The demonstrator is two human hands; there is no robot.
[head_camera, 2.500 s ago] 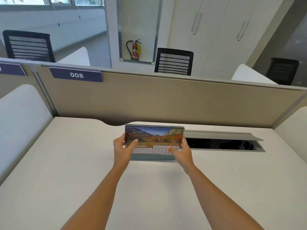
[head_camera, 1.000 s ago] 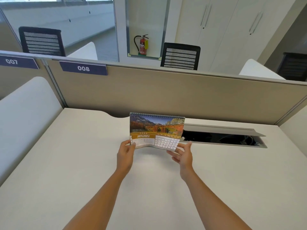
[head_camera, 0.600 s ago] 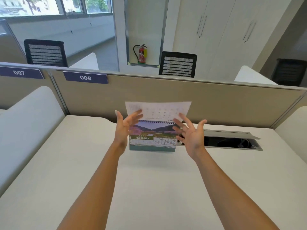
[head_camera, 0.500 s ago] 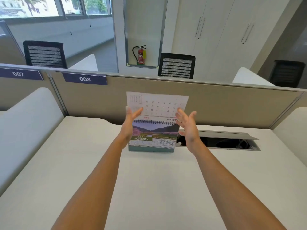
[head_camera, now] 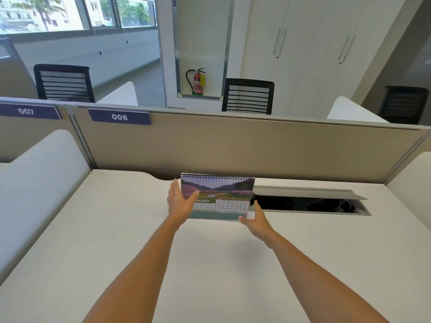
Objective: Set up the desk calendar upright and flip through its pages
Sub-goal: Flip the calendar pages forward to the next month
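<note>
The spiral-bound desk calendar point(head_camera: 224, 192) stands upright on the white desk point(head_camera: 112, 234), near the back partition. Its front page shows a flowery valley photo above a February date grid. My left hand point(head_camera: 179, 203) holds the calendar's left edge, thumb across the front and fingers behind. At the lower right corner my right hand point(head_camera: 256, 220) is open with its fingers spread; I cannot tell whether it touches the base.
An open cable hatch point(head_camera: 305, 203) with a raised grey lid lies in the desk just right of the calendar. A beige partition point(head_camera: 233, 148) labelled 008 closes off the back. White side dividers point(head_camera: 39, 173) stand to the left and right.
The January page, lifted over the spiral half a second ago, has gone behind and February is in front. Both hands came down from the top to the calendar's sides.
</note>
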